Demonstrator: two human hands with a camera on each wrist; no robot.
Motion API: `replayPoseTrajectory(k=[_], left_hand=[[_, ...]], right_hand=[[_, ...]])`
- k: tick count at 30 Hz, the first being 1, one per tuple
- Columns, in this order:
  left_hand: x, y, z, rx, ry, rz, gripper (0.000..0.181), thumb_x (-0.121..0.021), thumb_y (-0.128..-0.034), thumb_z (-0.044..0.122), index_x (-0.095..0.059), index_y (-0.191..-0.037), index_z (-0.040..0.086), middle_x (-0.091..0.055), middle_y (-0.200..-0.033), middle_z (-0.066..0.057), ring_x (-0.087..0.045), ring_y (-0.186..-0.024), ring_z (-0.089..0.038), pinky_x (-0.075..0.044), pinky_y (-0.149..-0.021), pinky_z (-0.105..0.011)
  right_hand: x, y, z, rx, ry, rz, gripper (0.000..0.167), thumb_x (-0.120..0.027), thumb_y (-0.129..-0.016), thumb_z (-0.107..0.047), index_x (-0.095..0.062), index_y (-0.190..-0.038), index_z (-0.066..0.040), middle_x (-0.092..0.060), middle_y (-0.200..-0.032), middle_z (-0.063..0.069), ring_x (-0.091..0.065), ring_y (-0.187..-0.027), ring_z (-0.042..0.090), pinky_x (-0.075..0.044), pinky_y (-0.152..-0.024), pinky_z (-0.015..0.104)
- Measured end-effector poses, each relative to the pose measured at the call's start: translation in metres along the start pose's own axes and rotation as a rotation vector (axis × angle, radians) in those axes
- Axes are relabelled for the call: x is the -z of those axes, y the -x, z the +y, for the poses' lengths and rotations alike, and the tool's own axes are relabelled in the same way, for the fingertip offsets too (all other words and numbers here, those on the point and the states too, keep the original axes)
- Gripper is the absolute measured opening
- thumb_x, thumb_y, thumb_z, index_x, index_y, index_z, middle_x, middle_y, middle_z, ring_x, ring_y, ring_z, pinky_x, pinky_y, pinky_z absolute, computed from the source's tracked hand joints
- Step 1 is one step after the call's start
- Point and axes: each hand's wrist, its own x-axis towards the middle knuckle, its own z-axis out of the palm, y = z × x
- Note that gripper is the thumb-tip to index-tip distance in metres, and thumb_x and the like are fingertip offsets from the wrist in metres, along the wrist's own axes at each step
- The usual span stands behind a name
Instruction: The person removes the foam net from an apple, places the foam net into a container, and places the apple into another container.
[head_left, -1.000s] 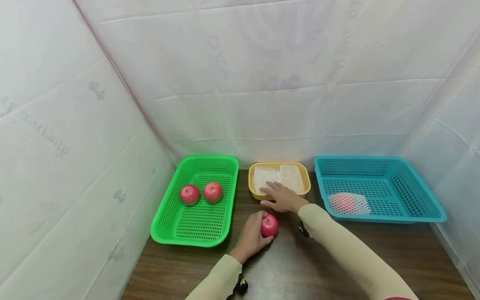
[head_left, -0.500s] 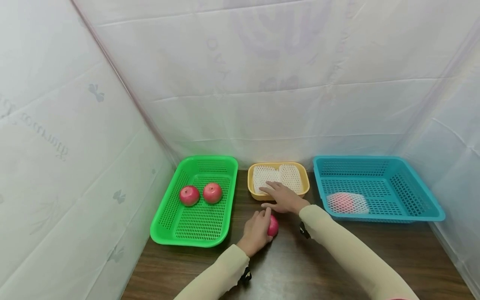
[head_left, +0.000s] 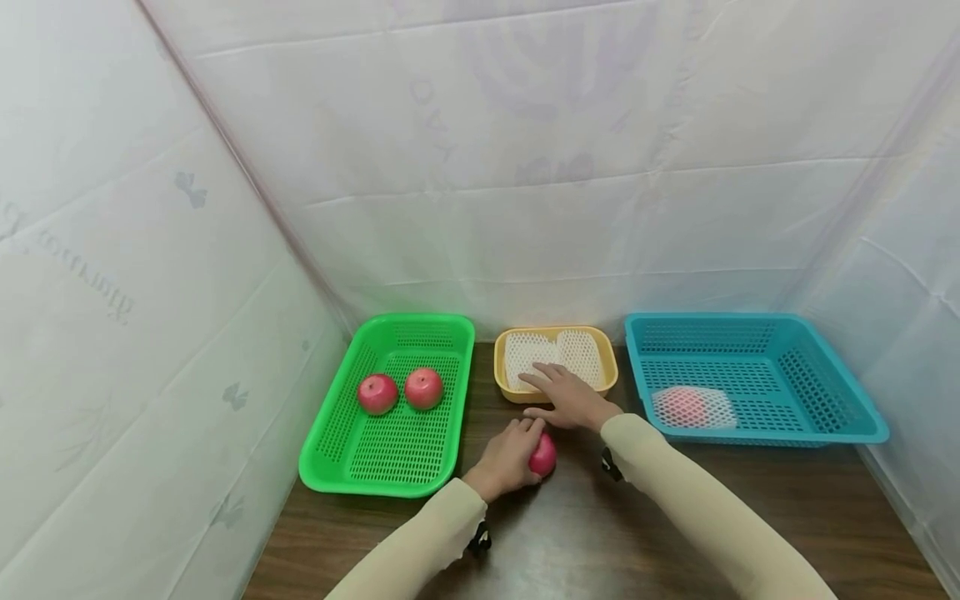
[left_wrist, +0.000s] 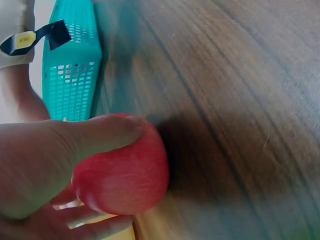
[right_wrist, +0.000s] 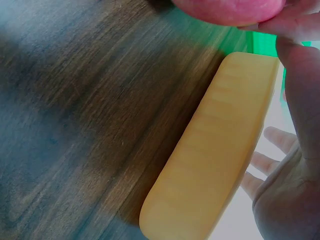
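Note:
My left hand (head_left: pixel 508 460) grips a red apple (head_left: pixel 543 455) from its left side, low over the brown table. In the left wrist view the thumb lies across the apple (left_wrist: pixel 125 175) and the fingers are beneath it. My right hand (head_left: pixel 572 398) is spread over the front edge of a small yellow tray (head_left: pixel 527 398), with white foam nets (head_left: pixel 579 353) in it. In the right wrist view the fingers of the right hand (right_wrist: pixel 292 170) extend past the wall of the yellow tray (right_wrist: pixel 210 145), holding nothing.
A green basket (head_left: pixel 454 425) at the left holds two red apples (head_left: pixel 423 388). The blue basket (head_left: pixel 817 358) at the right holds an apple in a white net (head_left: pixel 693 407). White sheeting (head_left: pixel 480 208) stands behind and at both sides.
My left hand has shifted its hold on the apple, which has turned and moved slightly. My right hand has stayed nearly still over the yellow tray.

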Motion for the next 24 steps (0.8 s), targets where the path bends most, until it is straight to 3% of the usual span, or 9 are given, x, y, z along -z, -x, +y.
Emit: replayPoseTrajectory(k=[11,16,24], left_hand=[[0.017,0.003,-0.012,-0.013,0.039,-0.048,0.079,-0.096,-0.0715,0.030,-0.054,-0.135,0.010,-0.064,-0.125,-0.007,-0.059,-0.111,-0.022,-0.057,-0.086,-0.034],[0.026,0.005,-0.020,-0.017,0.094,-0.030,0.077,-0.096,-0.0711,0.026,-0.054,-0.135,0.012,-0.063,-0.127,-0.007,-0.058,-0.110,-0.021,-0.057,-0.086,-0.035],[0.039,0.006,-0.030,-0.038,0.124,0.017,0.068,-0.097,-0.0688,0.022,-0.056,-0.123,0.016,-0.063,-0.118,-0.003,-0.057,-0.105,-0.020,-0.056,-0.084,-0.034]], right_hand=[[-0.002,0.006,0.009,0.035,0.010,0.089,0.075,-0.069,-0.095,-0.050,-0.041,-0.158,-0.021,-0.036,-0.161,0.018,-0.035,-0.146,0.039,-0.033,-0.116,0.058],[-0.003,0.008,0.012,0.015,0.016,0.079,0.080,-0.071,-0.092,-0.054,-0.038,-0.159,-0.025,-0.035,-0.163,0.014,-0.034,-0.147,0.036,-0.033,-0.117,0.057],[-0.004,0.013,0.010,0.047,-0.027,0.113,0.091,-0.079,-0.084,-0.057,-0.038,-0.159,-0.024,-0.035,-0.162,0.013,-0.033,-0.147,0.035,-0.033,-0.117,0.058]])
